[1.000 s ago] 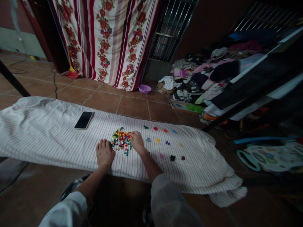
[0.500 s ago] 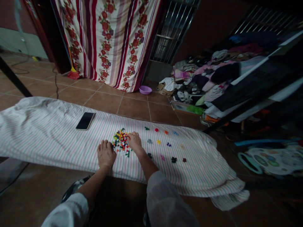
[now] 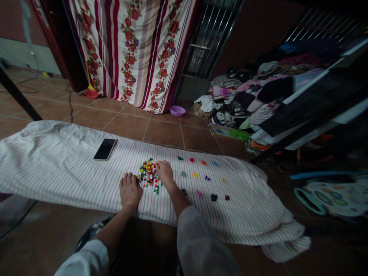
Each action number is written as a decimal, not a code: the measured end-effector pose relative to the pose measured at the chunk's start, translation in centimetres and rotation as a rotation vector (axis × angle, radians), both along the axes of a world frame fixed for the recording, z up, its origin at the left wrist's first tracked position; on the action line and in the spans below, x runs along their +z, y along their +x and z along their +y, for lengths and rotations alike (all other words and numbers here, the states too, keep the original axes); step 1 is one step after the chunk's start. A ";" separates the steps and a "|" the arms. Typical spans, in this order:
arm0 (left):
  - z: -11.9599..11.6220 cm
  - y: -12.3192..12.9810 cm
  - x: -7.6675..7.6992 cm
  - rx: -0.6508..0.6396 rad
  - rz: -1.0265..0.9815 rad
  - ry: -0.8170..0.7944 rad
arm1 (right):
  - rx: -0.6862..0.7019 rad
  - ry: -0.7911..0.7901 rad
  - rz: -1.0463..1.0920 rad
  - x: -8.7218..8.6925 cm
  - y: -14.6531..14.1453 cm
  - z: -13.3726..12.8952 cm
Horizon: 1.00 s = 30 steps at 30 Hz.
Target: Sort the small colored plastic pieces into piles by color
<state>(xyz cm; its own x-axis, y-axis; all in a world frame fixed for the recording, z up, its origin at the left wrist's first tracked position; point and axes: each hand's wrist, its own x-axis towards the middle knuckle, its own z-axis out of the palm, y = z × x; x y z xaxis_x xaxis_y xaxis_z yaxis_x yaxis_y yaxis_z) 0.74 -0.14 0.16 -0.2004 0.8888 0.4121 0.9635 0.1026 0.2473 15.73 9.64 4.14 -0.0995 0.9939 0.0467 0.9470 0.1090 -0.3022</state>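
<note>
A mixed pile of tiny coloured pieces, like small beads or blocks, lies on a striped cloth. My right hand is at the pile's right edge, fingers pinched together; whatever they hold is too small to make out. Flat on the cloth at the pile's left side rests my left hand, its fingers stretched out. Right of the pile are small single-colour clusters in rows, among them a red cluster, a yellow cluster, a pink cluster and a black cluster. My right wrist partly covers a dark cluster.
A phone lies on the cloth left of the pile. Beyond the covered surface are a purple basin, a floral curtain and a broom. A heap of clothes fills the back right. Dark poles slant at both sides.
The whole view has shifted slightly, with the cloth lower in the picture. My right hand stays at the pile's right edge and my left hand remains beside it.
</note>
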 end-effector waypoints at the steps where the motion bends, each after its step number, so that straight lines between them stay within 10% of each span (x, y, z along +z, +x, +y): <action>1: 0.0 0.0 0.0 0.002 -0.003 0.001 | 0.006 -0.014 -0.007 0.1 0.0 0.1; 30: -0.1 0.1 0.3 -0.007 -0.054 -0.011 | -0.152 -0.146 -0.001 1.4 -2.2 1.4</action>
